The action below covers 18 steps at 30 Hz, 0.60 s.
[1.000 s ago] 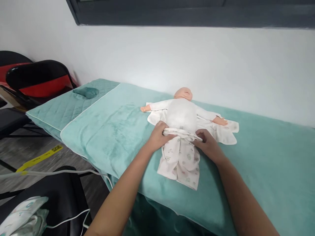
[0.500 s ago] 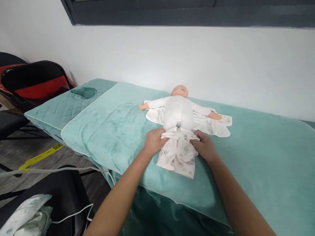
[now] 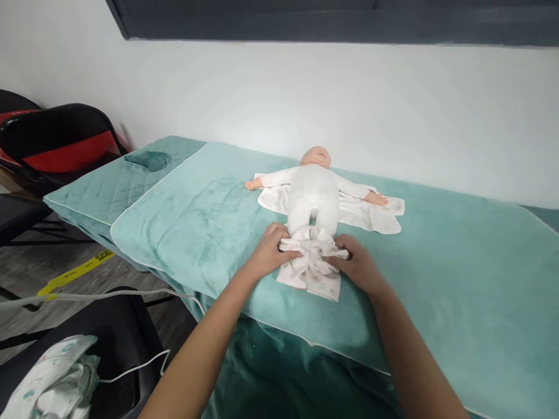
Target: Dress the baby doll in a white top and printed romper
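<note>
Against a white wall [image 3: 305,93], below a dark grey window frame [image 3: 305,23], a massage table [image 3: 100,195], quilted at the left end around a face hole [image 3: 147,161]. Over the rest, a teal plush cover [image 3: 187,227] with a pale piped edge; below the near edge, a darker green drape [image 3: 262,372]. To the left, black folding chairs [image 3: 56,131] with red backs, a grey wood-look floor [image 3: 26,265], a white cable [image 3: 135,293] and a yellow printed strip [image 3: 76,273].

On the cover, near the wall, a baby doll [image 3: 314,189] with a white cloth body, arms spread wide, head and hands peach, head toward the wall. Beneath the arms, a white garment [image 3: 371,218] laid open. Around the legs, well below the crotch, white printed pants [image 3: 310,276] with small scattered motifs, waistband bunched and wrinkled, leg ends flat on the cover.

Pinched between thumb and fingers of the left hand [image 3: 273,250], one side of the waistband; pinched likewise in the right hand [image 3: 356,262], the opposite side.

Inside the pants, the doll's lower legs, hidden from view. On a black chair seat [image 3: 116,343] at lower left, a crumpled bundle of printed cloth [image 3: 61,378] beside a thin white cord [image 3: 140,366].
</note>
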Each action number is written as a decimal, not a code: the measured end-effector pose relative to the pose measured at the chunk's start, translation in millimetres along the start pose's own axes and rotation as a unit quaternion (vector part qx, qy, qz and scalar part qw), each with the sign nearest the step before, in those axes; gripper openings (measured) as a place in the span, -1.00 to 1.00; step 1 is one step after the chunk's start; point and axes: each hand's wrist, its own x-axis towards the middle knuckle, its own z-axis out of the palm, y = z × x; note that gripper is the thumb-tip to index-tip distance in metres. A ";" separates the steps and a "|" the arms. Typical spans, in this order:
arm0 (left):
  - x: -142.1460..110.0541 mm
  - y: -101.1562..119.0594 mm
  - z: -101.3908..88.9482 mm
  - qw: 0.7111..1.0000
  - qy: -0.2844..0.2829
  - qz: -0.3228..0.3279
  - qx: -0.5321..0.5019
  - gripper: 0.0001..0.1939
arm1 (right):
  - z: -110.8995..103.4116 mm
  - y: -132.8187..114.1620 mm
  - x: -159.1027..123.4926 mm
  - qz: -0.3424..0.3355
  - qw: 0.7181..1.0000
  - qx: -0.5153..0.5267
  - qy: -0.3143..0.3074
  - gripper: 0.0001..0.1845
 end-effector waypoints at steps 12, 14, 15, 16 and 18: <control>-3.0 16.6 1.7 0.992 0.011 -0.129 -0.003 -0.66 | 8.3 -6.1 -5.6 0.102 0.990 0.074 0.068 -0.75; -10.9 20.8 -5.2 0.992 -0.027 -0.114 -0.051 -0.63 | 4.9 -6.8 -14.1 0.104 0.990 0.094 0.031 -0.69; -16.9 22.7 -8.7 0.991 -0.050 -0.100 -0.068 -0.55 | 2.8 -7.3 -20.2 0.104 0.989 0.109 0.003 -0.60; -23.7 24.3 -11.7 0.991 -0.072 -0.084 -0.075 -0.41 | 0.8 -7.9 -27.1 0.103 0.987 0.123 -0.029 -0.46; -37.6 26.5 -13.8 0.992 -0.110 -0.044 -0.050 -0.04 | -1.5 -10.0 -41.4 0.093 0.982 0.132 -0.097 -0.13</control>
